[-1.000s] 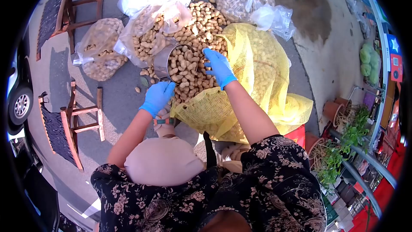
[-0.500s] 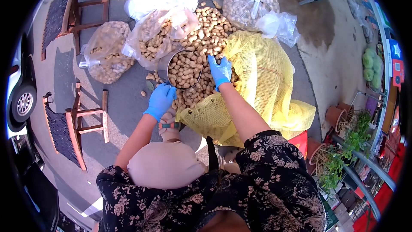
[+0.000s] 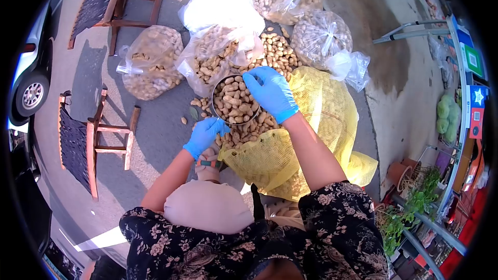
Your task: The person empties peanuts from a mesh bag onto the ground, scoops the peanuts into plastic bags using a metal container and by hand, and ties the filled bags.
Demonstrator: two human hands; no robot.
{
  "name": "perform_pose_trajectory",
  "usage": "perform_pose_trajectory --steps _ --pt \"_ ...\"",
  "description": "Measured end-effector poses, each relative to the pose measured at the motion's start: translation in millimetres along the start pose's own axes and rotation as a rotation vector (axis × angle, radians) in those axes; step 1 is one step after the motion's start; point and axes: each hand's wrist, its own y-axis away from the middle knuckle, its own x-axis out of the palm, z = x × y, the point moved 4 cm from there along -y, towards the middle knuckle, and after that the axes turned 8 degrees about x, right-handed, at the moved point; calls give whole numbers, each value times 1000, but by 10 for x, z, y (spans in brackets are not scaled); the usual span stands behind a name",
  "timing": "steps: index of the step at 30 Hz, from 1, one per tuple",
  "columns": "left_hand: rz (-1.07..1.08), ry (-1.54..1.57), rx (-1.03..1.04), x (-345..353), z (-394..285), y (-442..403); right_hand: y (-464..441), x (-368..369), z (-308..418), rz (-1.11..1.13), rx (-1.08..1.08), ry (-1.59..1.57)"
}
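Observation:
My left hand (image 3: pixel 206 136), in a blue glove, is closed at the near edge of a round metal pot (image 3: pixel 213 105) full of peanuts (image 3: pixel 236 101). My right hand (image 3: pixel 271 92), also gloved in blue, reaches over the pot's right rim with its fingers bent down at the peanuts; whether it grips any is hidden. Around the pot lies a heap of loose peanuts (image 3: pixel 277 54). A yellow mesh sack (image 3: pixel 324 109) lies to the right, under my right forearm. An open plastic bag of peanuts (image 3: pixel 210 67) stands just beyond the pot.
Tied bags of peanuts (image 3: pixel 154 54) (image 3: pixel 321 33) and a white bag (image 3: pixel 220 8) lie beyond and to the left. Two wooden folding stools (image 3: pixel 111 140) (image 3: pixel 137 23) are at the left. Potted plants (image 3: pixel 415 197) and a metal rail (image 3: pixel 433 223) are at the right.
My right hand has moved from the heap right of the pot to over the pot's rim. The pot is more upright than a second ago. The whole view has shifted.

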Motion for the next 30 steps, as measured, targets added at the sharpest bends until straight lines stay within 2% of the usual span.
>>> perform_pose_trajectory --steps 2,4,5,6,8,10,12,15,19,22,23,28,30 --pt "-26 142 -6 -31 -109 85 -308 -21 18 238 177 -94" --pt "-44 188 -27 -95 -215 151 -538 125 68 484 363 -361" --pt "-60 195 -35 -133 -217 188 -653 200 40 542 344 -386" --pt "-75 202 -45 -169 -222 217 -758 266 18 521 351 -407" --pt "-105 253 -24 -256 -294 258 -926 335 -109 491 281 -721" --pt "-118 273 -1 -344 -387 265 -975 243 -165 474 219 -1205" --pt "-120 266 30 -425 -484 217 -1001 79 -332 468 132 -1076" --pt "-98 241 -30 -559 -557 14 -690 -251 -211 319 193 -756" --pt "-107 141 -95 -613 -739 -234 -526 -424 -198 89 234 -488" --pt "-112 92 -58 -729 -541 -315 -552 -186 -354 230 419 -449" --pt "-115 93 -69 -759 -517 -295 -625 -21 -411 183 318 -462" --pt "-195 131 -89 -830 -498 -231 -908 496 -478 124 267 -351" --pt "-221 128 -96 -847 -520 -252 -961 599 -527 203 219 -109"
